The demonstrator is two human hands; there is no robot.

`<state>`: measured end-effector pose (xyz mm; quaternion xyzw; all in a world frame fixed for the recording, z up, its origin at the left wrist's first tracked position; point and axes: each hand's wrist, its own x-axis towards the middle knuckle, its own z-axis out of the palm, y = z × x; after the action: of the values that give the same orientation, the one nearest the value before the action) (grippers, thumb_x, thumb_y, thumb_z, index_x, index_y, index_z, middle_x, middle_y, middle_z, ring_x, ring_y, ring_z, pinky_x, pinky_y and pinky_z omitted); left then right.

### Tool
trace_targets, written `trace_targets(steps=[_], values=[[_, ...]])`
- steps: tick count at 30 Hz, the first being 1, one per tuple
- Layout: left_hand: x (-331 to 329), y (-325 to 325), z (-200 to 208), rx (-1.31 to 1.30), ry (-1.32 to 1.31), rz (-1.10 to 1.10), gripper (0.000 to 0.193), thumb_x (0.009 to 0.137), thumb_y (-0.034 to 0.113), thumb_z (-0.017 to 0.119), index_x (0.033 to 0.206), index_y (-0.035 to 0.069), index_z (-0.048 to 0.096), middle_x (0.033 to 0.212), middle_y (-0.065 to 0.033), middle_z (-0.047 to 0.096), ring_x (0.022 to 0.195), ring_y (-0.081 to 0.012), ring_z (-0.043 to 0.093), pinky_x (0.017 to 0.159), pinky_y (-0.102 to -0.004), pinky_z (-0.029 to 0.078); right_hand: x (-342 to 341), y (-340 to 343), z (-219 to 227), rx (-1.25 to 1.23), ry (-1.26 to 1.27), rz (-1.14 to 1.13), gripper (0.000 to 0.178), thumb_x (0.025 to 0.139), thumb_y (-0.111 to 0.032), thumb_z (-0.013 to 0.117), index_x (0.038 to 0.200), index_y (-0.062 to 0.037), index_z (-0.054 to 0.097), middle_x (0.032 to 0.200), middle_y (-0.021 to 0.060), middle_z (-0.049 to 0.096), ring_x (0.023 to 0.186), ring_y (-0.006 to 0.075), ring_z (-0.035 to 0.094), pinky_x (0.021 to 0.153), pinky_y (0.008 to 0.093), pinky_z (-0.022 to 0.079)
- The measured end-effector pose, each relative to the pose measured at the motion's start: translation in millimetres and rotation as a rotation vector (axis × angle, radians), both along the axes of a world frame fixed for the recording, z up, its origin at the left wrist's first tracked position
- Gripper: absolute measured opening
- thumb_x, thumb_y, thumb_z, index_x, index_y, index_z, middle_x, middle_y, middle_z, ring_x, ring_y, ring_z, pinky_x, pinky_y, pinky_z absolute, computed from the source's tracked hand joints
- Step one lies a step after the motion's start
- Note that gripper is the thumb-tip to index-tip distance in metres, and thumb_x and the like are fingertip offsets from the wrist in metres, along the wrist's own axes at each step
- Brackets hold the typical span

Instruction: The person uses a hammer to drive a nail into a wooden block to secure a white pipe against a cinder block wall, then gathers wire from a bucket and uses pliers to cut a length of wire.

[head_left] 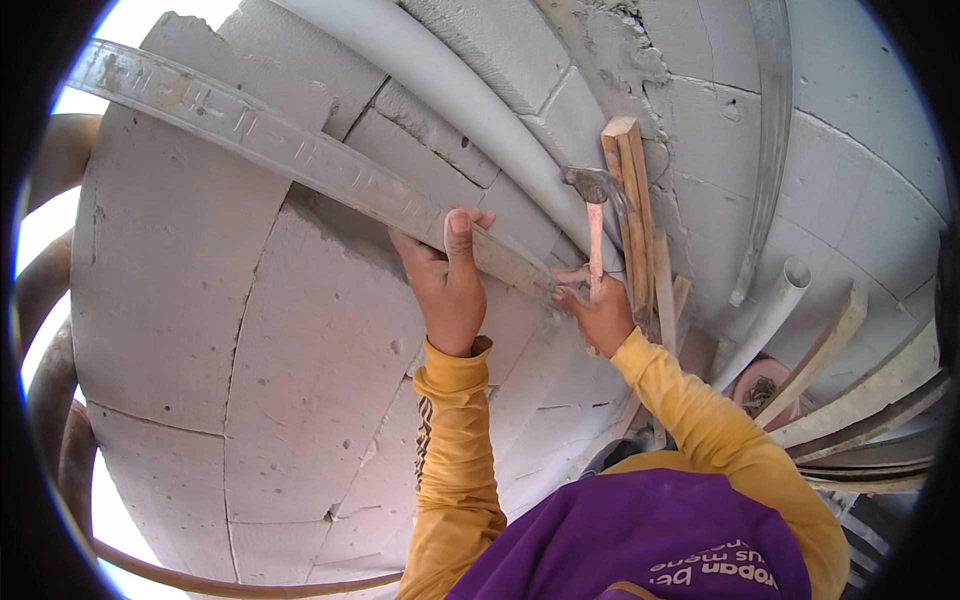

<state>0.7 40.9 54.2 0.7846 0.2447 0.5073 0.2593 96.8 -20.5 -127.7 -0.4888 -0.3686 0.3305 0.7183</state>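
Containers: one pinkish round item [764, 385], right, beside the planks [860, 385]; we cannot tell whether it is a container or what it holds. One short white pipe [764, 322], open end up, next to it; its inside we cannot make out.

Rail [310, 155]: one, metal, scuffed, slanting from upper left down to the hands, in front of the block wall [330, 340]. Its lower right end lies at the fingers of the right hand; the left hand sits a little farther up its length.

Left hand [450, 290]: closed round the rail from below, thumb on the near face, other fingers partly hidden behind.

Right hand [603, 318]: wrapped round the handle of a hammer [597, 235], head upward, with thumb and forefinger at the rail's end; how firmly they pinch it we cannot tell.

Also listed: one long pale pipe [430, 72] above the rail; upright timber [630, 190] just behind the hammer; a second metal strip [775, 150], upper right; brown curved tubes [50, 290], far left; yellow sleeves [455, 440]; one purple vest [650, 535].
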Motion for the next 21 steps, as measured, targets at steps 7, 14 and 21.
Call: trace_targets(steps=[7,14,21], values=[[0,-3,1,-0.069,-0.036,-0.035,0.045,0.099,0.03,0.058,0.12,-0.002,0.036,0.094,-0.0097,0.064,0.087,-0.0172,0.063,0.086,-0.0291,0.046,1,-7,5,-0.03,-0.008,0.011,0.019,0.083,-0.005,0.07,0.098,0.004,0.063,0.107,0.017,0.07,0.1,0.0262,0.066,0.092,0.0336,0.049],[-7,12,-8,0.002,-0.004,-0.008,0.049,0.098,0.036,0.059,0.12,-0.002,0.037,0.087,-0.0093,0.068,0.09,-0.0174,0.06,0.09,-0.0303,0.044,-5,-14,8,-0.043,-0.117,-0.121,0.016,0.09,-0.014,0.066,0.092,0.0022,0.063,0.087,0.0108,0.068,0.081,0.0207,0.064,0.077,0.0315,0.05],[-7,19,-9,0.088,0.002,0.006,0.047,0.097,0.036,0.06,0.117,-0.001,0.039,0.086,-0.0089,0.069,0.089,-0.019,0.061,0.089,-0.0309,0.044,-24,-75,-42,0.027,0.459,0.176,0.042,0.101,-0.028,0.052,0.066,-0.0064,0.045,0.056,-0.0033,0.042,0.047,0.0067,0.039,0.045,0.0251,0.031]])
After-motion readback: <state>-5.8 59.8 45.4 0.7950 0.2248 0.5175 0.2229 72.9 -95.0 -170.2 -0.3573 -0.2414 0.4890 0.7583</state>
